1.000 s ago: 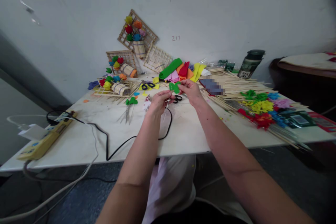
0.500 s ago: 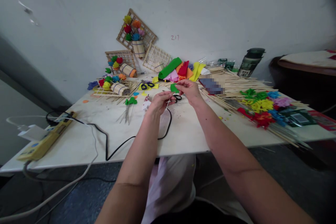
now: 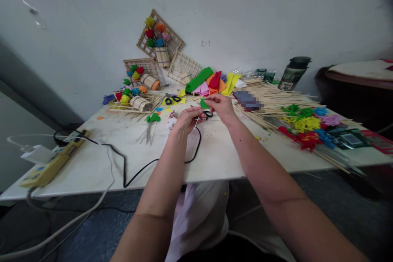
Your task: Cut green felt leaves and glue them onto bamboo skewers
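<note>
My left hand point(image 3: 188, 118) is closed in a pinch on a thin pale stem point(image 3: 195, 123), which slants down below the fingers. My right hand point(image 3: 222, 107) pinches a small green piece of crepe paper or felt point(image 3: 203, 103) just above the left fingertips. Whether the green piece touches the stem is hidden by the fingers. Black-handled scissors point(image 3: 208, 114) lie on the table right behind my hands. To the left of my left hand rest several wire stems with green leaf-like tops point(image 3: 153, 118).
A yellow power strip point(image 3: 55, 161) and a black cable point(image 3: 125, 168) lie on the left. Rolled coloured sheets point(image 3: 199, 80), a second pair of scissors point(image 3: 172, 100) and bamboo lattices with flowers point(image 3: 139, 104) stand behind. Sticks point(image 3: 282, 100), a blurred phone point(image 3: 247, 100), paper flowers point(image 3: 305, 124) and a bottle point(image 3: 294, 73) are right.
The green piece has turned slightly and looks narrower between my fingers. Both hands stay in nearly the same place.
</note>
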Tool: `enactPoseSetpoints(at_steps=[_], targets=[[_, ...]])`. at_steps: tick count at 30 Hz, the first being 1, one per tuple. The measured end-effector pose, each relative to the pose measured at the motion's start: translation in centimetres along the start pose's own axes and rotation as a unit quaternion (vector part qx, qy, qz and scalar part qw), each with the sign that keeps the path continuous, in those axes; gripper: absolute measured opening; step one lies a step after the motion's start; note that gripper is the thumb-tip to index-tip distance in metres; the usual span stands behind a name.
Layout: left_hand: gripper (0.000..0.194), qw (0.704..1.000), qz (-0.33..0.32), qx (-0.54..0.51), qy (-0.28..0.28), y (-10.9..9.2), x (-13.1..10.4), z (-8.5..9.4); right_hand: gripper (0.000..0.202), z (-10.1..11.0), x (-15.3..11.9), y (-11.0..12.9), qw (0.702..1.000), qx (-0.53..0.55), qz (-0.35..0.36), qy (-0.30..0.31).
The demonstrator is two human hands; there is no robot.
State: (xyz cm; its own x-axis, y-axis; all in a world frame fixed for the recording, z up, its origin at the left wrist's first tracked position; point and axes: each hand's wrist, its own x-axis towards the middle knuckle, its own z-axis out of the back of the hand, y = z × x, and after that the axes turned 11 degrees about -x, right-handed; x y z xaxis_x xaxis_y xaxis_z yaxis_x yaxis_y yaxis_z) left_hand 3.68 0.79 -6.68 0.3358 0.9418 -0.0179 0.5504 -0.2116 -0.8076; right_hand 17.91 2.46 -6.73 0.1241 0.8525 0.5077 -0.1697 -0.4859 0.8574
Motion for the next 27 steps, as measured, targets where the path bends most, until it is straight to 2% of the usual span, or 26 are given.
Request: enactPoseSetpoints(at_steps=[8,12,18,27], targets=[[0.014,1.0,0.003,0.005,0.001,-0.1,-0.1,0.0,0.026,0.0,-0.2,0.5,0.999,-0.034,-0.011,0.001],[0.015,1.0,0.0,0.004,0.007,0.0,0.1,0.2,0.03,0.1,-0.6,1.1,0.999,0.001,-0.041,0.001],[0.02,1.0,-0.021,0.011,0.013,0.1,0.2,0.5,0.029,-0.1,-1.0,1.2,0.992,0.063,-0.072,0.083],[0.026,0.998,-0.051,0.033,0.023,0.4,0.4,0.5,0.022,-1.4,-1.2,1.2,0.987,0.119,-0.097,0.036]])
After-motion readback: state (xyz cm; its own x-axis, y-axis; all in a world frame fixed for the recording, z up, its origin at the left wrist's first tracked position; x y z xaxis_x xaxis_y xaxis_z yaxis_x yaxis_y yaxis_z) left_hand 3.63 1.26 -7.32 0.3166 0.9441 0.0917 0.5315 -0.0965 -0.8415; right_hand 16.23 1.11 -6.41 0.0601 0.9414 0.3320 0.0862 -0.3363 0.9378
